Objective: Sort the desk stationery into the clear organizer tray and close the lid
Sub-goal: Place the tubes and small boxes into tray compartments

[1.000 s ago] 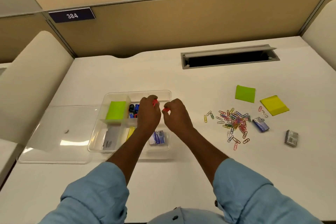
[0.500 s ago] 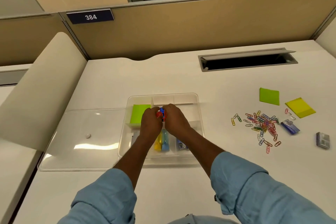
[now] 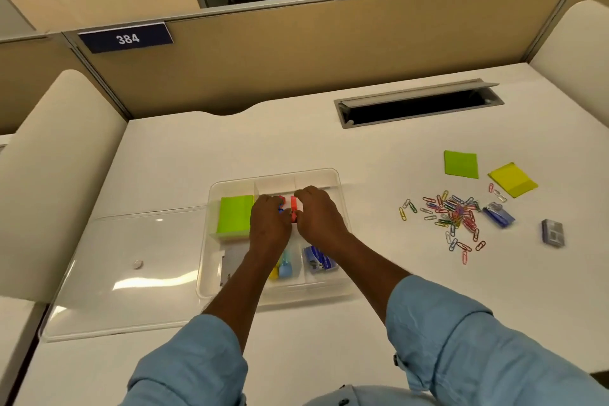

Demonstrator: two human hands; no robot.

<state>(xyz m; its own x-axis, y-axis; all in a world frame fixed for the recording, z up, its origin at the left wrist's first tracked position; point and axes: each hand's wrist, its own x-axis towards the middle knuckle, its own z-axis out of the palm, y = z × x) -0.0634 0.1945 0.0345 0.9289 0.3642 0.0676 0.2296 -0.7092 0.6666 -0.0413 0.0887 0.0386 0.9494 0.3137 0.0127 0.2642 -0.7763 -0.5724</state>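
The clear organizer tray (image 3: 330,172) sits mid-desk with its lid (image 3: 131,270) lying flat on its left. Both hands hover over the tray's middle compartment, fingers curled. My left hand (image 3: 268,224) pinches a small red clip (image 3: 281,199), with a bit of blue showing beneath it. My right hand (image 3: 318,217) pinches another red clip (image 3: 293,206). In the tray lie a green sticky pad (image 3: 234,212), a blue staple box (image 3: 319,259), yellow and blue pieces (image 3: 280,269) and a grey card (image 3: 230,262). The hands hide the rest of the middle compartment.
To the right on the desk lie several coloured paper clips (image 3: 451,217), a green sticky note (image 3: 460,164), a yellow sticky pad (image 3: 512,180), a blue staple box (image 3: 498,214) and a grey box (image 3: 553,232). A cable slot (image 3: 418,102) opens at the back.
Both hands came together from above the tray's back right and lowered into its middle compartment with the red clips. The camera view shifted, so the tray sits more central.
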